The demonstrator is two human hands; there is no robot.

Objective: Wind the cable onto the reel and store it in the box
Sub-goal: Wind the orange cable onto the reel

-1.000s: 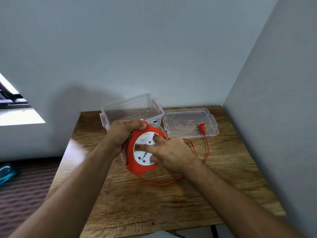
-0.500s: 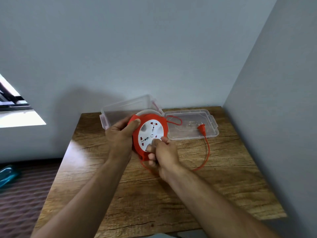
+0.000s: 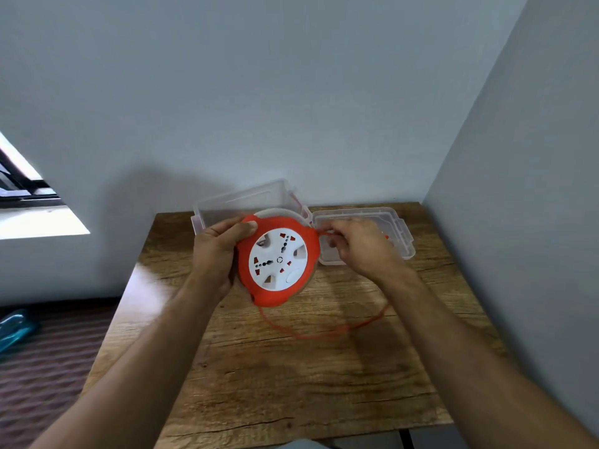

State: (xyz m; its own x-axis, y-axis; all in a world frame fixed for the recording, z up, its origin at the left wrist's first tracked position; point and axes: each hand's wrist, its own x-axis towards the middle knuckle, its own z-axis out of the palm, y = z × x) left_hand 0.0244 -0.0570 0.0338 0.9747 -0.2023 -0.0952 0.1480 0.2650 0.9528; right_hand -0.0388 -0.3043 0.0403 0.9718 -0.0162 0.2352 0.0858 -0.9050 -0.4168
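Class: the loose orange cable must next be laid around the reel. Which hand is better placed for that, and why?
Probably the right hand: it pinches the cable beside the reel, while the left hand grips the reel's rim.

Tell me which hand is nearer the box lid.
Right. The right hand hovers over the lid, pinching the cable at the reel's edge. The left hand grips the reel's far side, away from the lid.

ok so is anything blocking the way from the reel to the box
Nothing visible blocks it. The clear box sits open just behind the reel, its lid off to the right. Loose cable still trails on the table.
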